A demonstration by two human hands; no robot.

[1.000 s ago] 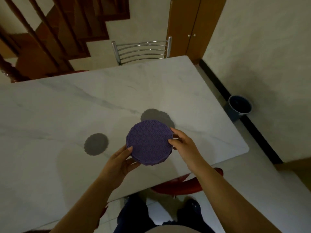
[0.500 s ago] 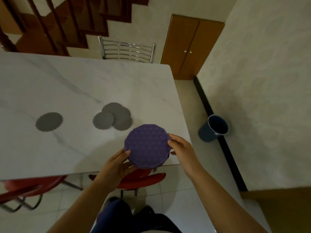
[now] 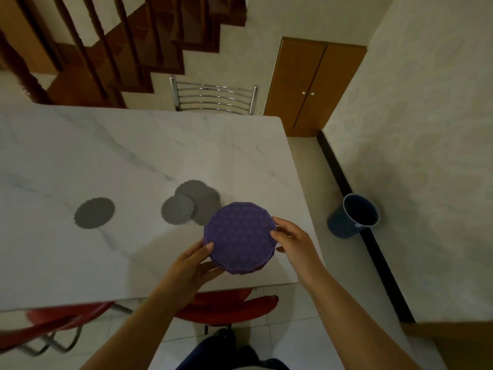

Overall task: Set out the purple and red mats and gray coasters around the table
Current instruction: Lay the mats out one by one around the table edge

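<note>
A stack of round purple mats (image 3: 239,237) with a star pattern is held above the near right corner of the white marble table (image 3: 133,161). My left hand (image 3: 190,268) grips the stack from below left, my right hand (image 3: 290,240) pinches its right edge. Just behind the stack lie gray coasters (image 3: 198,200) overlapping each other, the lighter small one (image 3: 176,213) in front. A single gray coaster (image 3: 94,212) lies further left. No red mat shows.
Red chairs (image 3: 226,307) are tucked under the near table edge, another (image 3: 40,327) at the left. A chrome chair back (image 3: 213,97) stands at the far side. A dark bucket (image 3: 354,216) sits on the floor by the right wall.
The view has swung right and back from the table, bringing the overlapping coasters and the table's near edge into sight. Both hands keep holding the purple stack.
</note>
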